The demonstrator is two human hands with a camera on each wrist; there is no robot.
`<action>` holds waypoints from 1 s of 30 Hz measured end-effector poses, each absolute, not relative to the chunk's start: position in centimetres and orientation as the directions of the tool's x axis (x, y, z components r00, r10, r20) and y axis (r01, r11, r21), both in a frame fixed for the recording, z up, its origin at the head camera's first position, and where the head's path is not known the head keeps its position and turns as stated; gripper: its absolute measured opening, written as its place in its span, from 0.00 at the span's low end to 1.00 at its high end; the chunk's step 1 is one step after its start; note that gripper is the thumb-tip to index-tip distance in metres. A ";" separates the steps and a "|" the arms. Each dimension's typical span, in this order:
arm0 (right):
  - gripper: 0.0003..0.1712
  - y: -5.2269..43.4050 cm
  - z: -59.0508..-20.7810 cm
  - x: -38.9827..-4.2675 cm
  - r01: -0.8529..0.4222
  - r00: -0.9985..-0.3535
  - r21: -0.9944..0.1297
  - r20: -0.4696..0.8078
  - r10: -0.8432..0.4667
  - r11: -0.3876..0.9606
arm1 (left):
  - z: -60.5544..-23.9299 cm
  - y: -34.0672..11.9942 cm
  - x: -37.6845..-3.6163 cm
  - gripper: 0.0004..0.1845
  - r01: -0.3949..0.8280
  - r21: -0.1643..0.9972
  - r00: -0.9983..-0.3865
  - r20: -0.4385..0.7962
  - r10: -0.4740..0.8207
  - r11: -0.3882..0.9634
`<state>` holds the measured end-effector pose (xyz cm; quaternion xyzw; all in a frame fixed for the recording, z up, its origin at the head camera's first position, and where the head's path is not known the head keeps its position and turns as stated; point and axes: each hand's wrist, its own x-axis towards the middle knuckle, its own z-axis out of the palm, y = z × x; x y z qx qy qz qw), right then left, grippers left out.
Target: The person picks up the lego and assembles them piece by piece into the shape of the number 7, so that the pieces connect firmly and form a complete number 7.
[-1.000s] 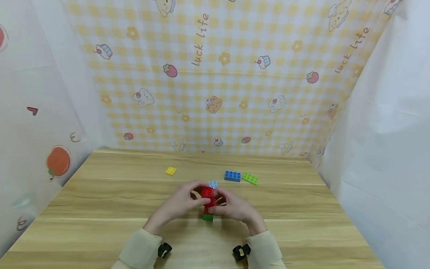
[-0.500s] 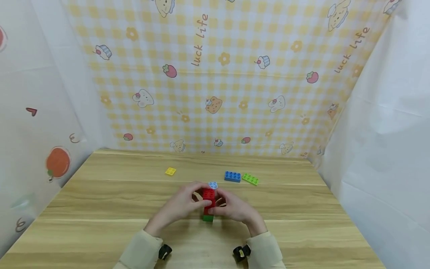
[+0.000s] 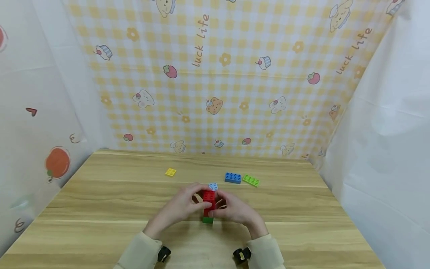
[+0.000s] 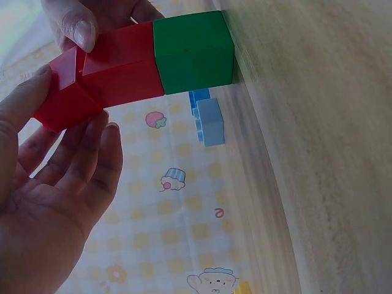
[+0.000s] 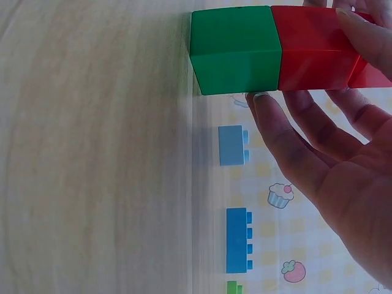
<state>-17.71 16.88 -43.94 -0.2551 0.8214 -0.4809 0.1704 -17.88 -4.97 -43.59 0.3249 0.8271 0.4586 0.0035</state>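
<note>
Yellow brick: laid on the desk, beyond the green brick and well to its left; four studs shown on top
Left hand: held up and to the left of the green brick; the upper red brick is pinched by it between thumb and fingers
Upper red brick: positioned above the green brick, on the lower red brick; its faces are seen slightly askew to those beneath; whether it is fully seated cannot be told
Lower red brick: stacked directly on the green brick, touching it
Green brick: stood on the desk, under both red ones
Light-blue brick: placed beyond the green brick, slightly right, apart from it; studs turned upward
Right hand: held to the right of and above the green brick; the lower red brick is gripped by it, thumb laid on the near side
Blue brick: set beyond the green brick, farther right
Lime brick: set beyond the green brick, farthest right; turned at an angle
</note>
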 end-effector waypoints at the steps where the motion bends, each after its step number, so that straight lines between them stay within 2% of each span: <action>1: 0.16 16.9 -43.9 -17.7 -0.255 -0.812 -0.876 -0.035 -0.582 0.409 | -43.7 -5.0 -17.9 0.18 0.540 0.758 -0.786 0.299 0.541 0.366; 18: 0.16 16.7 -43.9 -17.6 -0.252 -0.811 -0.883 -0.030 -0.584 0.396 | -43.9 -5.0 -17.9 0.18 0.543 0.771 -0.775 0.306 0.553 0.333; 30: 0.19 16.4 -44.4 -17.7 -0.279 -0.810 -0.848 -0.044 -0.585 0.450 | -43.8 -5.1 -17.8 0.16 0.542 0.775 -0.771 0.306 0.558 0.324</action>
